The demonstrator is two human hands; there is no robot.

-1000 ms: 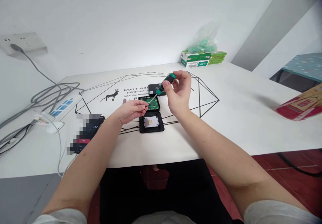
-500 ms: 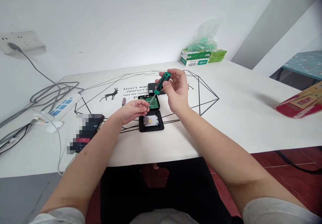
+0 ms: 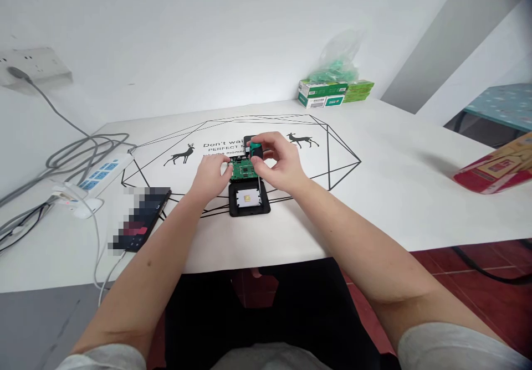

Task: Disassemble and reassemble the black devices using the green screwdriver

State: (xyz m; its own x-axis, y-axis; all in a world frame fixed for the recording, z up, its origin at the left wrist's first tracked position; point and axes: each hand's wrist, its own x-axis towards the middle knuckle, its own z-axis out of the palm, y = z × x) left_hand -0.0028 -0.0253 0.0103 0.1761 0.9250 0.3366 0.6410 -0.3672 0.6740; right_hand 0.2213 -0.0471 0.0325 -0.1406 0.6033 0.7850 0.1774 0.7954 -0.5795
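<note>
My right hand [image 3: 280,165] is closed round the green and black handle of a screwdriver [image 3: 256,150]. The shaft points down steeply at the right side of a green circuit board [image 3: 244,169], where the board meets a black cover; exactly where the tip rests I cannot tell. My left hand [image 3: 211,177] grips the left edge of the circuit board with thumb and fingers. Nearer to me lies the black cover [image 3: 250,211] with a pale metal plate [image 3: 248,198] inside it. Another black piece [image 3: 248,139] lies behind the board, partly hidden by my right hand.
A phone [image 3: 145,223] lies left of my forearm, with a power strip [image 3: 102,175] and coiled grey cables [image 3: 89,151] beyond it. Green and white boxes [image 3: 322,94] under a plastic bag [image 3: 336,62] stand at the back. A red and tan package [image 3: 494,168] sits at the right.
My left hand has left the screwdriver's shaft and moved to the board's left edge. My right hand has lowered the screwdriver and turned it more upright over the board's right side.
</note>
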